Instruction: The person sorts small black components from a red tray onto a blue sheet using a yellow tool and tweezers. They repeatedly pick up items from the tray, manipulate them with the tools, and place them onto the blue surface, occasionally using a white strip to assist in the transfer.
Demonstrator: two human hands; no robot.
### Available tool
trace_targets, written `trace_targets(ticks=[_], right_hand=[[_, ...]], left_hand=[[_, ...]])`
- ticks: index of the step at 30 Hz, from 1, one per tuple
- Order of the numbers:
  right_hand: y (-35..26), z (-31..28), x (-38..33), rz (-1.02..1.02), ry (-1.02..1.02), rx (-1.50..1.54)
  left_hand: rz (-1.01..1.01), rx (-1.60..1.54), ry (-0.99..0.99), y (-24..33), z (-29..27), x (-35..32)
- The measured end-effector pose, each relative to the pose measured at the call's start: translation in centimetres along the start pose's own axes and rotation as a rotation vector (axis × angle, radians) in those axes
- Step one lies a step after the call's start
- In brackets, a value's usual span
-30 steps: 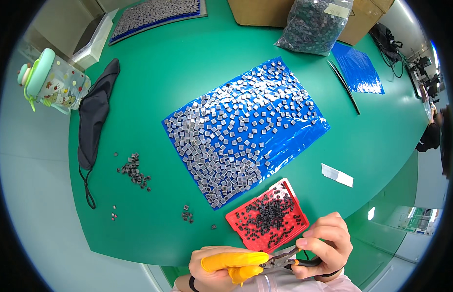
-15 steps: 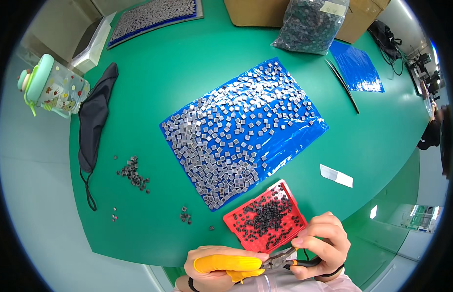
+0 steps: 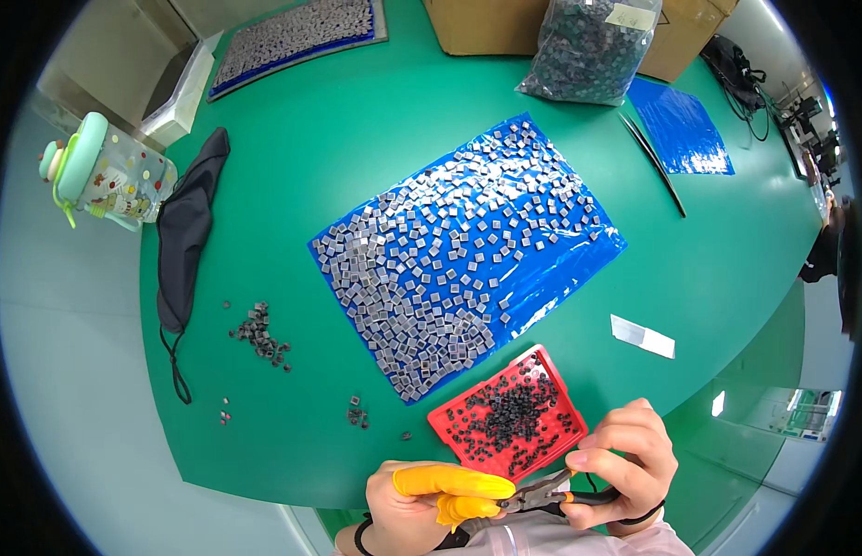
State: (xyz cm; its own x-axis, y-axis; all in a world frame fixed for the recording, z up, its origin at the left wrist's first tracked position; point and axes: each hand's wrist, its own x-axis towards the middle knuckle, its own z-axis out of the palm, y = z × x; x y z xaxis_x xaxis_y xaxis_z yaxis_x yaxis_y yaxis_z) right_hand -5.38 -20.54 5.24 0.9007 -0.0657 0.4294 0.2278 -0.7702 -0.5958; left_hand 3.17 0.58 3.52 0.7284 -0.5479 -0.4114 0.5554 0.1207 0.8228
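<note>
My right hand (image 3: 630, 468) is closed around the handles of small pliers (image 3: 534, 495) with black and orange grips. Their metal jaws point left. At the jaw tips, my left hand (image 3: 440, 500) is pinched, with yellow covers on its thumb and index finger; whatever sits between those fingertips is too small and hidden to name. Just beyond both hands lies a red tray (image 3: 446, 419), tilted on the table and holding many small black pieces (image 3: 512, 415). Farther off is a blue film sheet (image 3: 562, 278) covered with small grey square pieces (image 3: 394, 278).
Small heaps of dark pieces (image 3: 260, 334) lie at left, near a black cloth strap (image 3: 185, 241) and a bottle (image 3: 120, 176). Tweezers (image 3: 655, 165), a white strip (image 3: 642, 335) and another blue sheet (image 3: 681, 125) are at right. A filled bag (image 3: 588, 56) stands by cardboard boxes (image 3: 482, 26).
Both hands and the pliers have shifted slightly to the right. The left fingers have turned a little and still meet at the jaw tips. The whole view has moved slightly.
</note>
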Motion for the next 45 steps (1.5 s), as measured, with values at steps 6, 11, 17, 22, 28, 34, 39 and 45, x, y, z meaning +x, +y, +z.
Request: trace_targets(ticks=[6, 11, 17, 22, 28, 34, 39, 45], right_hand=[[-0.4, 0.4, 0.2, 0.089, 0.047, 0.024], [-0.2, 0.5, 0.2, 0.100, 0.010, 0.076], [-0.3, 0.6, 0.5, 0.093, -0.009, 0.107], [-0.2, 0.5, 0.4, 0.070, 0.034, 0.075], [0.0, -0.7, 0.3, 0.101, 0.043, -0.172], [-0.2, -1.1, 0.7, 0.122, -0.100, -0.299], [1.0, -2.3, 0.8, 0.190, -0.008, -0.284], [6.8, -5.4, -1.0, 0.548, 0.332, -0.738]], left_hand=[[0.234, 0.298, -0.017, 0.6, 0.1, 0.1], [0.357, 0.227, 0.061, 0.0, 0.7, 0.6], [0.463, 0.345, 0.021, 0.3, 0.0, 0.5], [0.247, 0.198, 0.028, 0.1, -0.3, 0.3], [0.019, -0.181, 0.110, 0.1, 0.1, 0.1], [0.084, -0.062, 0.139, -0.2, -0.1, -0.1], [0.088, -0.080, 0.145, -0.4, -0.8, -0.2], [0.223, 0.025, 0.084, -0.3, -1.0, -0.1]])
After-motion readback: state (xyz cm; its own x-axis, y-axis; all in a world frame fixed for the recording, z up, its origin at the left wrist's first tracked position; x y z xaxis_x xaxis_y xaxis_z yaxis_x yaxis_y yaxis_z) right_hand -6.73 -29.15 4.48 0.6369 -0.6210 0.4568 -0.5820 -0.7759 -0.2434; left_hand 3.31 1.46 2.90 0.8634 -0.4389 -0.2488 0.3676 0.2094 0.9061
